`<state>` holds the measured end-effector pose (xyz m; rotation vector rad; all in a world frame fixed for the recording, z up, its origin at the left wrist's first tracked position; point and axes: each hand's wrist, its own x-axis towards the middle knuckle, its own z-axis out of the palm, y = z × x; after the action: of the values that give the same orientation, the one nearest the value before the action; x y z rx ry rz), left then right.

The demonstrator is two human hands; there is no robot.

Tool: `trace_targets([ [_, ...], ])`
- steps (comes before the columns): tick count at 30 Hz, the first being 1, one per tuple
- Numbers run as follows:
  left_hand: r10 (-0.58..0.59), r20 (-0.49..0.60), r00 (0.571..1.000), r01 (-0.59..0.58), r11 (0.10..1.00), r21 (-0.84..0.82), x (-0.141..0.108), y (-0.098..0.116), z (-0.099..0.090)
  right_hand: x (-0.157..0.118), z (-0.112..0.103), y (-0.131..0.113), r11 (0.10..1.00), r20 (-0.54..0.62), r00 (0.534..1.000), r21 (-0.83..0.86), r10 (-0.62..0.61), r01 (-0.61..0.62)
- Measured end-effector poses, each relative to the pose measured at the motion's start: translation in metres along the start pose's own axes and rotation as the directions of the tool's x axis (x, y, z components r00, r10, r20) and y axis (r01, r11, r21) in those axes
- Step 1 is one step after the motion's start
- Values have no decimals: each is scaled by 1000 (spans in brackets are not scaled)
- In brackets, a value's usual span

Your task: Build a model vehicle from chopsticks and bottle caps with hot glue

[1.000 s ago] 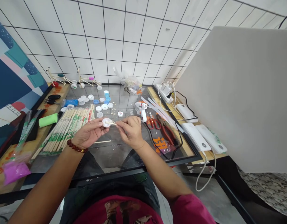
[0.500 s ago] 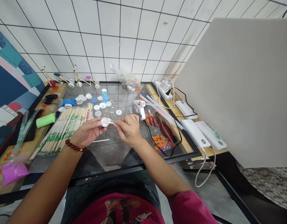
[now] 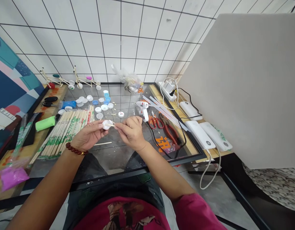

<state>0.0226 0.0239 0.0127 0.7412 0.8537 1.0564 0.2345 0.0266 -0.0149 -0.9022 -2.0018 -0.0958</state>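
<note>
Between the thumb and fingers of my left hand (image 3: 88, 134) is a white bottle cap (image 3: 106, 125), its hollow side partly facing me. My right hand (image 3: 131, 131) pinches a short wooden stick (image 3: 111, 125), whose far end reaches into the cap. Whether the stick is fixed to the cap I cannot tell. Under my hands, another stick piece (image 3: 103, 143) lies on the glass tabletop (image 3: 114, 159). Left of my left hand are several wrapped chopsticks (image 3: 63, 132). A white glue gun (image 3: 144, 110) rests beyond my right hand.
White and blue caps (image 3: 104, 107) lie behind my hands. Red scissors (image 3: 155, 122), red-handled pliers (image 3: 171, 131) and glue sticks (image 3: 165, 110) are at the right. Stick models (image 3: 82, 80) stand by the wall. Green clay (image 3: 45, 123) and a power strip (image 3: 167, 90) flank the glass.
The whole view has shifted slightly. Both hands keep their hold on the cap and the stick, with the stick's end still inside the cap.
</note>
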Motion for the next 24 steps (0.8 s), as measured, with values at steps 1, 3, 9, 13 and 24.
trace_targets([
  [1, 9, -5, 1000, -9, 1000, 10, 0, -1, 0, 0, 0, 0, 1000, 10, 1000, 2, 8, -8],
  [3, 59, -23, 998, -58, 997, 42, 0, -3, 1, 1, -1, 0, 999, 30, 999, 8, 38, -38],
  [9, 517, 12, 856, -490, 803, 340, -4, -13, 11, 2, 4, 1, 967, 86, 979, 163, 183, -195],
  [13, 679, 172, 713, -653, 556, 514, -6, -17, 15, 1, 9, 6, 917, 147, 955, 274, 258, -290],
  [24, 746, 255, 616, -683, 343, 645, -11, -15, 20, -2, 13, 11, 808, 209, 933, 469, 291, -357],
])
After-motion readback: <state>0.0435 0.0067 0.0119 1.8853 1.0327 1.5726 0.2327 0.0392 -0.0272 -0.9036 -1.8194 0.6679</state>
